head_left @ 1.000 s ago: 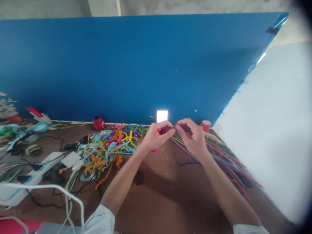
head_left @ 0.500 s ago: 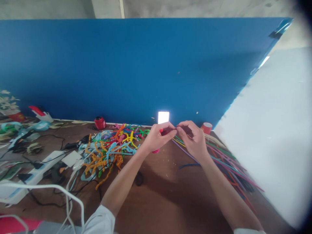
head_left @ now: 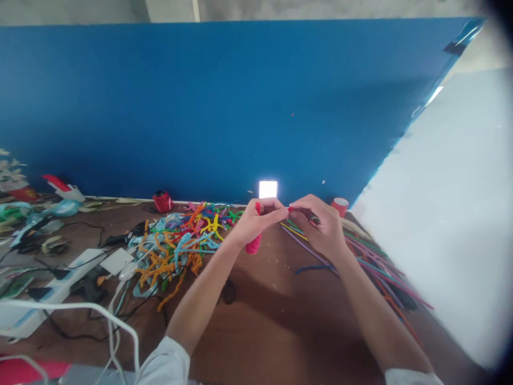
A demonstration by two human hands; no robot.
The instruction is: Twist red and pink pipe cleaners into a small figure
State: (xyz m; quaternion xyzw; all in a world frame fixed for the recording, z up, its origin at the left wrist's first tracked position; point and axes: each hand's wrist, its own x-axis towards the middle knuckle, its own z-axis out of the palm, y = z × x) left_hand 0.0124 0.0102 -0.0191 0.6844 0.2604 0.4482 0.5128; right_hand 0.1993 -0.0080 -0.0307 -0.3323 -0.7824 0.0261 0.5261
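Observation:
My left hand [head_left: 256, 220] is closed round a pink-red pipe-cleaner piece [head_left: 254, 244], whose thick fuzzy end hangs below my palm. My right hand [head_left: 323, 224] pinches the other end of that piece, fingertips touching those of the left hand above the brown table [head_left: 264, 315]. A heap of bent pipe cleaners in many colours [head_left: 180, 240] lies just left of my left hand. Straight pipe cleaners [head_left: 372, 267] are spread under and to the right of my right hand.
A blue board [head_left: 224, 107] stands along the table's back edge, with a bright white light [head_left: 267, 189] at its foot. A red tape roll [head_left: 340, 206] and a small red object [head_left: 162, 202] sit near it. Power strip [head_left: 52, 289], cables and clutter fill the left side. A white panel [head_left: 452, 214] stands at the right.
The pink-red piece now hangs further out below my left hand, which has turned a little. Both hands stay together at the same spot.

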